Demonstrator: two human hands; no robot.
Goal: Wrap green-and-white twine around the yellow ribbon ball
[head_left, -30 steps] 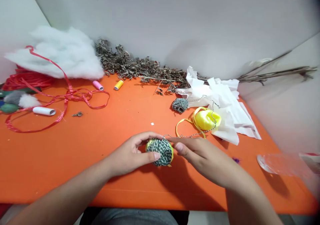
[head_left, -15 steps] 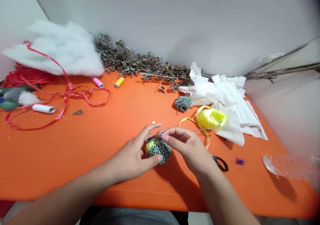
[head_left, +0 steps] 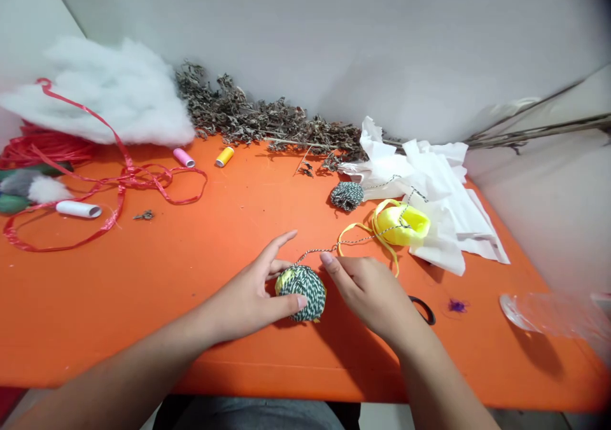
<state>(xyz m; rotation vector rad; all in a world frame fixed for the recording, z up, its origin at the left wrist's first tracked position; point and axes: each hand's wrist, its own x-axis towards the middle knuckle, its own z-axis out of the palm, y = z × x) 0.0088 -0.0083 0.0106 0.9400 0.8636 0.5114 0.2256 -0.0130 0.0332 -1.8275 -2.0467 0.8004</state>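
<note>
My left hand [head_left: 252, 293] grips a ball wound with green-and-white twine [head_left: 301, 292] on the orange table [head_left: 191, 271], thumb on its front, index finger stretched out behind it. My right hand [head_left: 370, 287] pinches the twine strand [head_left: 358, 240] just right of the ball. That strand runs over a yellow ribbon roll [head_left: 403, 223] to a small twine spool [head_left: 347, 195]. Yellow ribbon shows under the ball's winding.
Black scissors [head_left: 424, 309] lie behind my right wrist. White paper [head_left: 443, 207], dried leaves [head_left: 267, 124], white stuffing [head_left: 109, 93], red ribbon [head_left: 114, 185], pink [head_left: 184, 158], yellow [head_left: 224, 156] and white thread spools [head_left: 79, 209], a clear plastic item [head_left: 539, 312] at right.
My right hand moved from above the ball to its right side, pulling the twine out. The left index finger has lifted off the ball.
</note>
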